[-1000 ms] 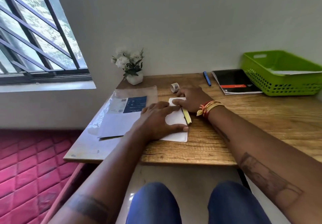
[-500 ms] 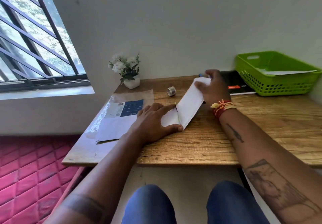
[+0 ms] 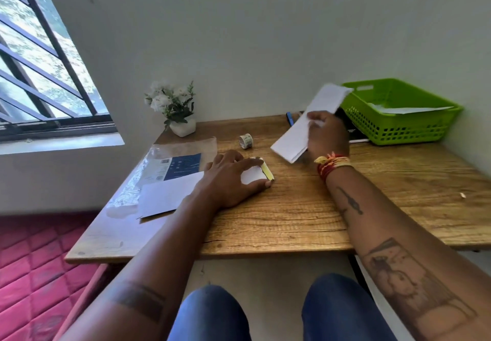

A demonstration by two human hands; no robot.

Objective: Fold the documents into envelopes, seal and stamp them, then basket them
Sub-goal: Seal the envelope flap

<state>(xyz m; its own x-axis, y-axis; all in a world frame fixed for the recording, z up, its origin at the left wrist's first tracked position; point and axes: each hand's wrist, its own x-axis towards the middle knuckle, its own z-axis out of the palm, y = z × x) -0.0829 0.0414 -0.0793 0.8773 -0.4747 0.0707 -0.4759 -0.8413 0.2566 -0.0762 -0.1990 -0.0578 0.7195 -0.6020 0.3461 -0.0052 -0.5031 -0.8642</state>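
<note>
Nearest the bottom of the frame, your knees sit under the front edge of the table (image 3: 292, 231), so both forearms can reach across it. Just past mid-frame your left hand (image 3: 233, 178) lies flat, fingers spread, on a small white paper (image 3: 251, 175) with a yellow peel strip (image 3: 267, 172) along its right edge; that grip is released, pressing rather than clutching, and I judge it is there to keep the piece from sliding while the other hand works. Left of it, a white sheet (image 3: 167, 194) rests on a clear plastic sleeve with a blue label (image 3: 183, 165), probably the stock waiting its turn.

Right of centre, your right hand (image 3: 328, 134) is lifted off the table, thumb and fingers pinching the envelope (image 3: 308, 125) near its middle. It tilts up toward the upper right, its blurred far end overlapping the rim of the green basket (image 3: 414, 130). This looks like the basketing step; whether it is sealed and stamped I cannot tell.

Farther back, a small tape roll (image 3: 245, 141) stands near the middle, within reach. A blue pen (image 3: 290, 119) and dark notebook (image 3: 354, 134) sit beside the basket, which already holds white paper. A potted flower (image 3: 175, 109) stands against the wall.
</note>
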